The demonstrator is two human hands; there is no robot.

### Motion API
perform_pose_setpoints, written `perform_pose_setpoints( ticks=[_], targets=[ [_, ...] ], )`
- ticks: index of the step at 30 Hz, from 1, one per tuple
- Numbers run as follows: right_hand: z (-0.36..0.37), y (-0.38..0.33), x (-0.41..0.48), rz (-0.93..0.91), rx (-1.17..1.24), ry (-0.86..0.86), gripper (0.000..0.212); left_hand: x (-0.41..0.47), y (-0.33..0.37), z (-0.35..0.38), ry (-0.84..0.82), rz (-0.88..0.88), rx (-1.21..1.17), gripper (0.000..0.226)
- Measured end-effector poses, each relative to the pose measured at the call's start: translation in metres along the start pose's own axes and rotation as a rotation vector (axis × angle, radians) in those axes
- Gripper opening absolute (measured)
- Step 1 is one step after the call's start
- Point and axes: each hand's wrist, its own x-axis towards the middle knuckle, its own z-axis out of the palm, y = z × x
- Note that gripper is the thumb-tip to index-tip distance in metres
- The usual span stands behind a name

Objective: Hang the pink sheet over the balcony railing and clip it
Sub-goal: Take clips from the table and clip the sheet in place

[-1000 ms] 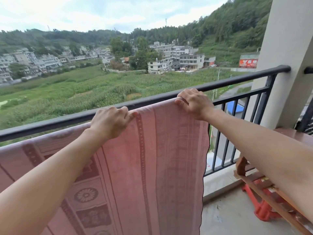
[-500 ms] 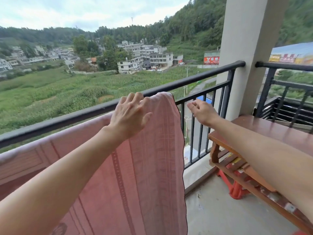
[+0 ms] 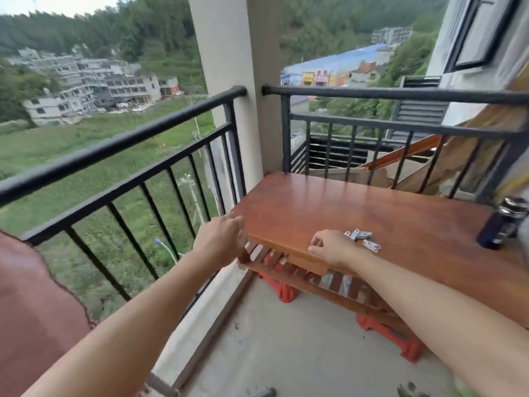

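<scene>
Whereas half a second ago the left hand lay flat on the pink sheet at the top rail, both hands are now off it and the view has swung right to a wooden desk in the balcony corner. The left hand hovers by the desk's near left corner, fingers relaxed and holding nothing. The right hand hangs over the desk's front edge, fingers loosely curled and empty, just beside a few small clips lying on the top. The pink sheet shows only at the lower left, hanging down on the near side of the railing with its right edge running downward; its long axis cannot be told from this corner. A dark bottle stands at the desk's far right. Signs on the distant buildings are too blurred to read.
</scene>
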Motion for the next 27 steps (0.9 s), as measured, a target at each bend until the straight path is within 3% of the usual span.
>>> perform_pose_setpoints(
  ticks=[12, 19, 27],
  targets=[
    [-0.007, 0.204, 0.055, 0.363, 0.062, -0.084, 0.018, 0.154, 0.115, 0.176, -0.356, 0.081, -0.131, 0.022],
    [0.016, 0.26, 0.118, 0.519, 0.069, -0.138, 0.014, 0.235, 0.133, 0.281, -0.487, 0.147, -0.167, 0.022],
    [0.041, 0.301, 0.183, 0.605, 0.015, -0.131, 0.031, 0.298, 0.164, 0.373, -0.703, 0.12, -0.218, 0.024]
  ],
)
